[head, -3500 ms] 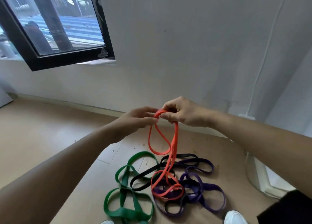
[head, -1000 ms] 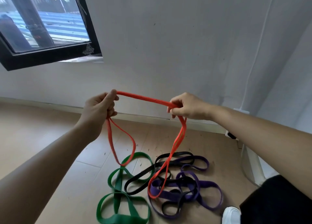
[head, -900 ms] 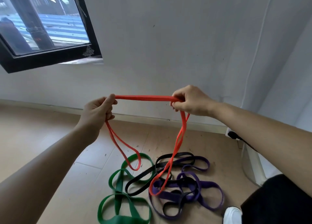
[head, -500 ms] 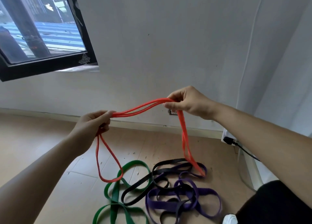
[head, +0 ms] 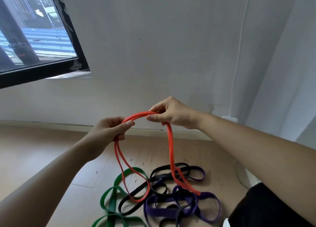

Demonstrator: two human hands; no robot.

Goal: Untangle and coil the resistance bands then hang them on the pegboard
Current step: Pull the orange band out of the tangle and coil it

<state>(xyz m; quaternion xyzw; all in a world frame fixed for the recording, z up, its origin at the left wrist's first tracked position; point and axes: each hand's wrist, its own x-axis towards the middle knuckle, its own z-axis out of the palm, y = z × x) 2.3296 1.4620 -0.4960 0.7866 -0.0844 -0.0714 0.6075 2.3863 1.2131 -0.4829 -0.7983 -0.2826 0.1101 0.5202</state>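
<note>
An orange-red resistance band [head: 170,148] is held up in the air, doubled into two strands. My left hand [head: 109,131] pinches one part of it and my right hand [head: 169,113] pinches another, with a short arch of band between them. A loop hangs from each hand down toward the floor. Below, a green band [head: 112,202], a black band [head: 160,175] and a purple band [head: 171,211] lie tangled together on the wooden floor. No pegboard is in view.
A white wall [head: 171,47] stands straight ahead with a black-framed window [head: 42,72] at the upper left. A white cable [head: 239,55] runs down the wall at the right. Dark clothing [head: 266,208] and a white shoe tip [head: 226,222] sit at the lower right.
My hands have come closer together, so the stretch of orange-red band between them is now a short arch. The band, earlier lying partly in the pile, now hangs free of the floor bands.
</note>
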